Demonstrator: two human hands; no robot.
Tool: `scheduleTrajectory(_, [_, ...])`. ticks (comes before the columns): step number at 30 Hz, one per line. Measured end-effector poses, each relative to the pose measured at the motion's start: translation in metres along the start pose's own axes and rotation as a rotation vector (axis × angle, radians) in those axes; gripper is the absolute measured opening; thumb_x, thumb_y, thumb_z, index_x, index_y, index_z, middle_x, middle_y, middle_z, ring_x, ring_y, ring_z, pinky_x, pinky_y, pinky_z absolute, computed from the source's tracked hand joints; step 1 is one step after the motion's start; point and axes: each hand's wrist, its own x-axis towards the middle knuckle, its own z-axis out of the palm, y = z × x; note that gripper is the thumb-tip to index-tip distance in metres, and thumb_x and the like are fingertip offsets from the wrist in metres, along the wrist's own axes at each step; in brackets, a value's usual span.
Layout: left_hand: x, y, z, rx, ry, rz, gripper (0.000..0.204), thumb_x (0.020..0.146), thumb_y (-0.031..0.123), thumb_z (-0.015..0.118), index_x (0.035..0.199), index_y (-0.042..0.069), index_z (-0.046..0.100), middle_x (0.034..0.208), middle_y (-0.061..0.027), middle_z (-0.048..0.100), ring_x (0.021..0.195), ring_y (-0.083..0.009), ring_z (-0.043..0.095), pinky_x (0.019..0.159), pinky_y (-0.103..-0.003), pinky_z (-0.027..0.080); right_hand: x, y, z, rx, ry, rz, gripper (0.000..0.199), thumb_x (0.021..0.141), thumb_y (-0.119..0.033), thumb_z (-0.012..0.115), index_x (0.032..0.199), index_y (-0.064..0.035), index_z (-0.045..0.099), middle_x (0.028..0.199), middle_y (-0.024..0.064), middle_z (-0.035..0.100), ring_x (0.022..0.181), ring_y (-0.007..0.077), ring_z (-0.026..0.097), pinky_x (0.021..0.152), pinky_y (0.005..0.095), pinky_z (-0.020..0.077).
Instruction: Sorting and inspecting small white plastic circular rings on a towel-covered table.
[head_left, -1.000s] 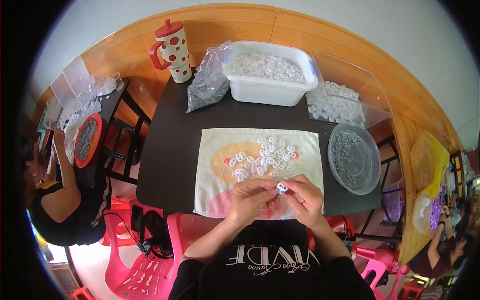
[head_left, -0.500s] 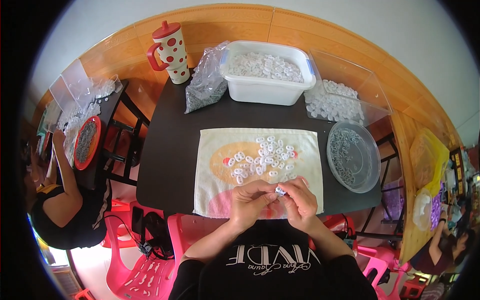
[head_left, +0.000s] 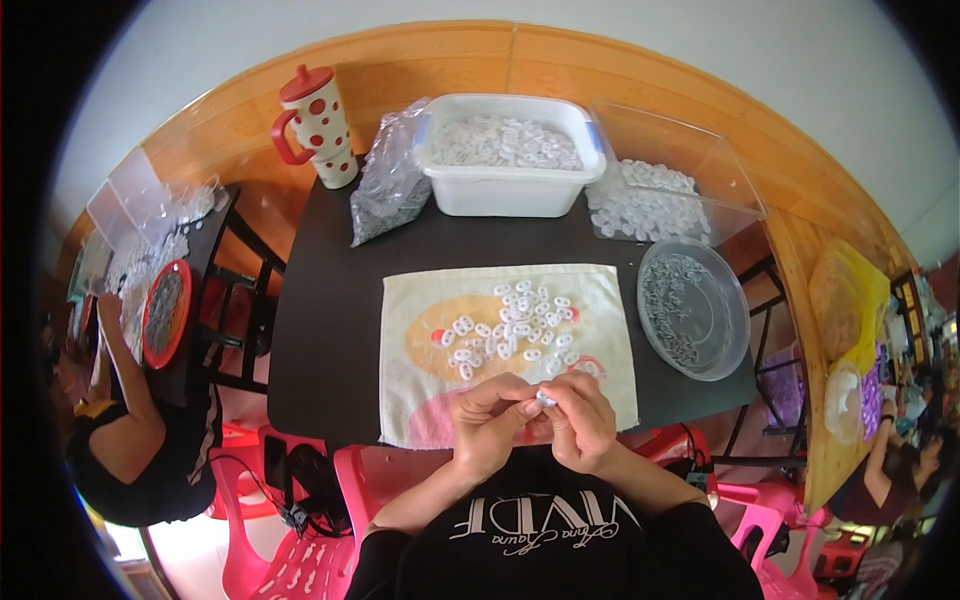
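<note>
Black table [head_left: 330, 330], cream towel [head_left: 420, 300] — left hand [head_left: 490, 420] and right hand [head_left: 585, 425], grip pinched together on one small white piece [head_left: 545, 399].

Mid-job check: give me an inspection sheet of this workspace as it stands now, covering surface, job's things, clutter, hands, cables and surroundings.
Surface: black table with a pale printed cloth at its near edge.
Job's things: small white piece pinched between both hands; loose white pieces scattered on the cloth.
Clutter: white tub of pieces, clear bag, round clear tray, clear box, red-dotted jug.
Hands: left hand and right hand together over the cloth's near edge.
Cables: dark cords by the pink chair.
Surroundings: another person at a side table; wooden wall panel behind.
</note>
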Motion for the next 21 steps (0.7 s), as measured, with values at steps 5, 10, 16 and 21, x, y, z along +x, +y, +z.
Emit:
scheduleTrajectory(5, [0.001, 0.003, 0.001, -0.026, -0.005, 0.005, 0.018, 0.088, -0.015, 0.059, 0.098, -0.003, 0.067, 0.087, -0.0129, 0.065, 0.066, -0.0153, 0.064, 0.055, -0.024, 0.054, 0.001, -0.001, 0.0, 0.01, 0.012, -0.032, 0.033, 0.081, 0.014, 0.06, 0.113, 0.009, 0.059, 0.09, 0.0186, 0.062, 0.067, 0.0269, 0.06, 0.057, 0.0318, 0.0487])
scheduleTrajectory(10, [-0.002, 0.004, 0.001, -0.073, -0.014, -0.041, 0.014, 0.089, -0.013, 0.061, 0.097, -0.004, 0.068, 0.088, -0.0073, 0.066, 0.076, -0.0129, 0.064, 0.068, -0.024, 0.052, 0.0, -0.001, -0.001, 0.013, -0.003, -0.041, 0.032, 0.081, 0.014, 0.059, 0.113, 0.0092, 0.06, 0.087, 0.0183, 0.062, 0.065, 0.0263, 0.06, 0.056, 0.0322, 0.0485])
scheduleTrajectory(16, [0.001, 0.005, -0.004, 0.169, -0.008, -0.022, 0.014, 0.089, -0.011, 0.062, 0.1, -0.003, 0.067, 0.092, -0.0099, 0.067, 0.071, -0.0138, 0.066, 0.062, -0.024, 0.055, -0.002, -0.002, -0.009, 0.115, -0.078, 0.177, 0.022, 0.084, 0.007, 0.063, 0.107, 0.0071, 0.063, 0.091, 0.0169, 0.064, 0.073, 0.0244, 0.061, 0.063, 0.031, 0.0492])
scheduleTrajectory(21, [-0.006, 0.016, -0.01, 0.382, -0.043, -0.148, 0.02, 0.089, -0.009, 0.064, 0.108, -0.003, 0.066, 0.095, -0.0084, 0.069, 0.082, -0.0107, 0.066, 0.071, -0.023, 0.053, 0.001, 0.019, -0.039, 0.263, -0.288, 0.412, 0.023, 0.081, 0.01, 0.064, 0.102, 0.003, 0.066, 0.089, 0.0094, 0.064, 0.076, 0.0153, 0.06, 0.068, 0.0262, 0.0481])
